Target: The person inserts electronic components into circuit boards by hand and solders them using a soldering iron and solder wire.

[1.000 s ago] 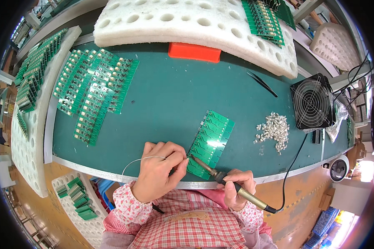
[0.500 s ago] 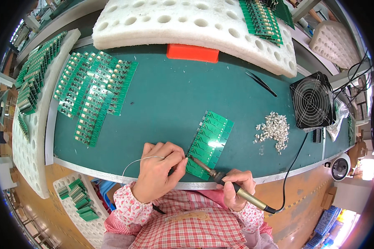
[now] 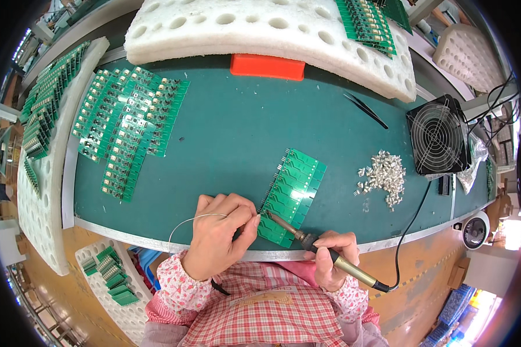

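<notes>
A green circuit board panel (image 3: pixel 295 188) lies on the green mat near the front edge, with a row of pins along its left side. My right hand (image 3: pixel 334 260) is closed round the gold and black handle of a soldering iron (image 3: pixel 354 270). The iron's tip rests at the lower left edge of the panel, by the pins. Just left of that tip, my left hand (image 3: pixel 221 231) pinches a thin solder wire (image 3: pixel 185 222), which loops back over the hand. The exact contact at the tip is too small to make out.
Several populated boards (image 3: pixel 127 130) lie at the left. Right of the panel are a pile of small metal parts (image 3: pixel 383 178), black tweezers (image 3: pixel 366 110) and a black fan (image 3: pixel 439 136). White foam (image 3: pixel 214 34) and a red box (image 3: pixel 267 67) stand at the back. The iron's cord (image 3: pixel 414 225) runs right.
The iron's tip has shifted slightly up and right along the panel's lower left edge. My left hand stays beside it with the wire. The whole view has shifted a little.
</notes>
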Demonstrator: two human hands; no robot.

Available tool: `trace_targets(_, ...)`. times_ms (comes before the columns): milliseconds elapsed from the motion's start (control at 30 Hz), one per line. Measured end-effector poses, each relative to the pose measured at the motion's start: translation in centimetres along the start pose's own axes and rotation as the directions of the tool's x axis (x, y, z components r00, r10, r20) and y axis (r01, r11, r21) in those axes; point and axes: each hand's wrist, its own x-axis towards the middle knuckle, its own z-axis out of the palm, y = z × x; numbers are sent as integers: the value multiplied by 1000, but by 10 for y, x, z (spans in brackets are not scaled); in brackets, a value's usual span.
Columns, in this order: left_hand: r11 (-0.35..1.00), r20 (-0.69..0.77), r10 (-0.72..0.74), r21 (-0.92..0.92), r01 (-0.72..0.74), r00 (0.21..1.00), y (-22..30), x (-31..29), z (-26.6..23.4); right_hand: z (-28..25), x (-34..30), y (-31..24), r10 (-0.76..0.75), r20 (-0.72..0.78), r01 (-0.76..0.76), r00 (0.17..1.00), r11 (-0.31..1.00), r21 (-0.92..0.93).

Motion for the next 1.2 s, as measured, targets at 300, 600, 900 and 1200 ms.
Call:
trace_targets(300,998,26,24,55,-25,999,0,2,0,3,4,0,-21,9,21,1000,1000,-8)
trace_targets(600,997,5,22,71,-22,1000,1,0,2,2,7,-2,-90,78,93,993,995,-35)
trace_targets(900,996,10,37,85,-38,999,3,2,3,0,6,-2,-115,43,116,992,992,-40)
trace_targets(1200,981,-266,-187,-3,193,946,-12,-21,-3,14,2,9,-58,-159,56,986,998,-17)
